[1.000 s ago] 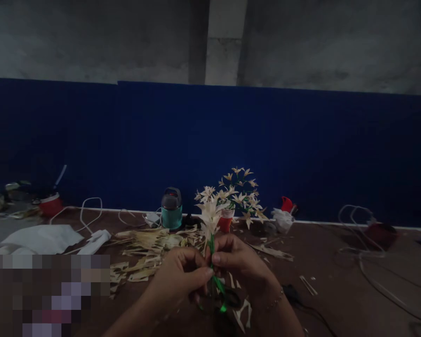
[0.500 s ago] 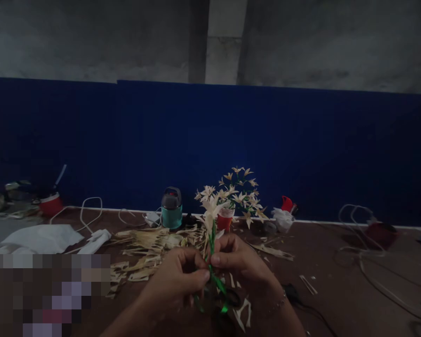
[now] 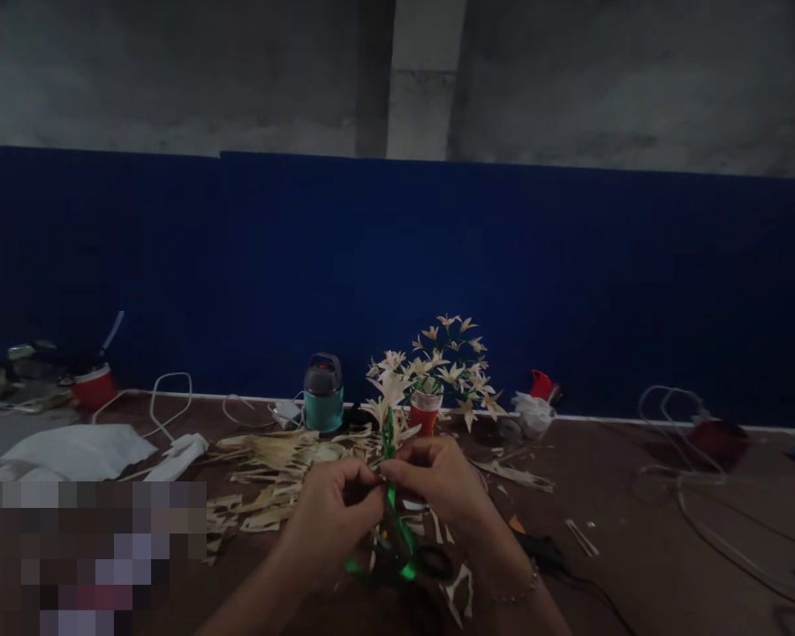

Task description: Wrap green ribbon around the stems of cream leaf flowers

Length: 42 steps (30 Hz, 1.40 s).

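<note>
Upright in front of me is an artificial flower with pale, pointed petals, its green-wrapped stem held in both hands. My left hand is closed in a pinch on the stem from the left. From the right, my right hand pinches it at nearly the same height, thumb and forefinger together. A shiny green strip hangs beneath the fingers. Close below the hands lie black-handled scissors, partly hidden. Behind the held flower, a red cup bears a bunch of similar flowers.
Dried husk pieces spread left of the hands. A teal bottle-shaped device stands by the blue wall panel. White cloth lies at left. On the right are a black corded tool, a white plastic bag and loose cables.
The held flower has shifted slightly left and down. Both hands have moved a little, with my right hand now higher over the stem and its fingers closer to the left ones.
</note>
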Tool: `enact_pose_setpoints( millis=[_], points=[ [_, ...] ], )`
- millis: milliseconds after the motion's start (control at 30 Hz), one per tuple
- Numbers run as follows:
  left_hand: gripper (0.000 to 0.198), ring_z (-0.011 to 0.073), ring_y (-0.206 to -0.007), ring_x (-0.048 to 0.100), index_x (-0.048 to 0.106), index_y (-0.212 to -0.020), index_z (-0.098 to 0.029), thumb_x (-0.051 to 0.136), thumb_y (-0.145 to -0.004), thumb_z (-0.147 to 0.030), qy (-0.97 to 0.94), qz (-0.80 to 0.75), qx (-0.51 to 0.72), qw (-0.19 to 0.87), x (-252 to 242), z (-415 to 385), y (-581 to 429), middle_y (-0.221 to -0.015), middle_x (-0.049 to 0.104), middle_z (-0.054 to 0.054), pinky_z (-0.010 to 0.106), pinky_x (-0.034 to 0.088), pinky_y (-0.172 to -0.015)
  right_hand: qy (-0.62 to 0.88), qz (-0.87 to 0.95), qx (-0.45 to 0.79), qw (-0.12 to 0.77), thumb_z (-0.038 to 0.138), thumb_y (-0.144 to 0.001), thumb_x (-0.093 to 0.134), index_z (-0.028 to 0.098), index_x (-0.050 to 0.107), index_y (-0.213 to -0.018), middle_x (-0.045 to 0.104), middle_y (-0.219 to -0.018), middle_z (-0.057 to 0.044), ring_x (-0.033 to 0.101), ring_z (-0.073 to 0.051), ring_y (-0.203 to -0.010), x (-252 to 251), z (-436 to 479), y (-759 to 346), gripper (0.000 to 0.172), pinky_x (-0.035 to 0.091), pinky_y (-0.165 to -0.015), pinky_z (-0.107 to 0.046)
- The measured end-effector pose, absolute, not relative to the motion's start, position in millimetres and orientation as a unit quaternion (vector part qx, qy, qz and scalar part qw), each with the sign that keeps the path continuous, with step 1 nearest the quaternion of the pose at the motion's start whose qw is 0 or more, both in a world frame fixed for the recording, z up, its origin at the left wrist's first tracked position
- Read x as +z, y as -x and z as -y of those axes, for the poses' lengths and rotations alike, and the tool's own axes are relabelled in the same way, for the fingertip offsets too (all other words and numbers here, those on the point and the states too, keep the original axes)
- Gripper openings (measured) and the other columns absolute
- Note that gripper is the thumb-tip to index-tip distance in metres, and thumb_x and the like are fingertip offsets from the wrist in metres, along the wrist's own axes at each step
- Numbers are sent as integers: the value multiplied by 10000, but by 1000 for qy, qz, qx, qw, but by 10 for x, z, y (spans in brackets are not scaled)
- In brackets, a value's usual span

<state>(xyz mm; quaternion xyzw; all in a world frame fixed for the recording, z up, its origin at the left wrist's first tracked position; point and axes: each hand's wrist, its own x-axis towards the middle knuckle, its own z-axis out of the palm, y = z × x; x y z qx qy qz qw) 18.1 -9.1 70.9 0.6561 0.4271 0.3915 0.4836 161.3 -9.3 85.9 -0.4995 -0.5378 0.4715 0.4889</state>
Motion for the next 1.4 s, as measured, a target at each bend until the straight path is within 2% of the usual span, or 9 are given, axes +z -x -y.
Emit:
enact_pose_setpoints(
  millis=[200, 400, 533, 667, 867, 1100, 1267, 1400],
  points=[
    [196, 55, -399, 357, 451, -512, -160, 538, -662, -251, -653, -433, 405, 472, 713, 76, -187, -433, 386, -72, 168, 276, -380, 522, 547, 430, 493, 230, -553, 678, 129, 566, -490, 466, -431, 38, 376, -72, -437, 872, 99, -1595, 163, 264, -426, -214],
    [177, 45, -301, 376, 465, -537, -162, 586, -608, -269, -569, -400, 388, 604, 752, 47, -168, -382, 478, -63, 158, 292, -320, 392, 480, 604, 501, 275, -567, 729, 138, 517, -522, 440, -434, 63, 325, -35, -389, 852, 102, -1640, 257, 216, -401, -183],
    [249, 34, -271, 358, 451, -514, -164, 667, -533, -287, -507, -323, 400, 692, 764, 47, -166, -347, 488, -55, 139, 258, -283, 290, 447, 701, 473, 308, -605, 721, 117, 565, -574, 516, -504, 25, 406, -45, -420, 828, 124, -1662, 248, 278, -429, -174],
    [274, 29, -266, 369, 467, -509, -154, 713, -500, -275, -476, -289, 388, 734, 741, 51, -179, -349, 497, -51, 125, 257, -267, 244, 449, 725, 462, 285, -595, 739, 104, 602, -605, 551, -544, 5, 454, -59, -458, 763, 115, -1681, 227, 317, -463, -179],
    [271, 33, -243, 382, 486, -505, -143, 708, -538, -296, -496, -268, 368, 739, 683, 23, -166, -354, 531, -33, 128, 267, -260, 270, 444, 706, 481, 255, -566, 758, 115, 582, -563, 558, -502, 14, 473, -69, -439, 719, 88, -1669, 225, 321, -448, -182],
    [242, 29, -261, 349, 472, -548, -164, 669, -535, -304, -522, -339, 373, 688, 725, 15, -153, -357, 500, -61, 136, 257, -281, 353, 453, 635, 517, 256, -525, 772, 128, 544, -491, 516, -431, 43, 412, -52, -401, 832, 117, -1611, 263, 276, -426, -189],
    [200, 58, -364, 394, 487, -564, -157, 583, -642, -314, -631, -409, 378, 540, 709, 12, -165, -440, 457, -60, 169, 293, -359, 440, 480, 539, 535, 261, -491, 761, 139, 533, -476, 461, -413, 62, 377, -58, -415, 820, 74, -1598, 260, 280, -441, -204],
    [256, 67, -451, 353, 453, -496, -154, 544, -691, -293, -692, -425, 409, 417, 671, -11, -171, -456, 394, -57, 178, 267, -421, 496, 509, 462, 530, 235, -523, 714, 136, 551, -479, 478, -437, 42, 381, -72, -436, 742, 21, -1595, 196, 286, -441, -214]
  ],
)
